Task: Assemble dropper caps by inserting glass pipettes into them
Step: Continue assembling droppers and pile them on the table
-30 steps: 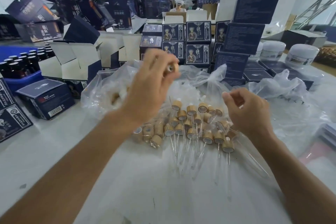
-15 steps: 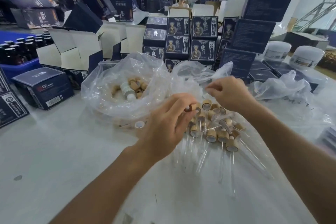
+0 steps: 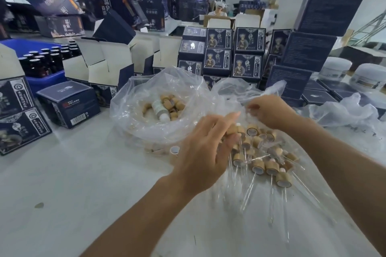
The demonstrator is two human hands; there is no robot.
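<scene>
Both my hands were over the pile of finished droppers [image 3: 262, 160] on the white table [image 3: 83, 183]. My left hand [image 3: 205, 152] hung with its fingers half curled, the tips pinching a wooden dropper cap [image 3: 232, 130] at the near edge of the pile. My right hand [image 3: 271, 111] was farther back, curled shut with thumb and forefinger pressed together on the crinkled clear plastic sheet [image 3: 325, 200] beneath the pile; whether it also held a pipette I could not tell. The assembled droppers were short bamboo-coloured collars with pale rubber tops, each trailing a thin clear glass pipette toward me, lying in a loose fan on the plastic just right of the table's centre. Behind and to the left sat an open clear bag [image 3: 158, 115] holding loose wooden caps and a small white bottle [image 3: 159, 109], and one lone cap ring [image 3: 175, 150] lay on the table between bag and pile. Dark printed boxes [image 3: 234, 52] were stacked beyond, with a blue crate [image 3: 45, 81] of dark bottles at far left. Half a second before, my left hand had been lower and nearer the front of the pile; it had since reached up and rightward into it, while my right hand had shifted only slightly, staying closed at the back of the pile.
</scene>
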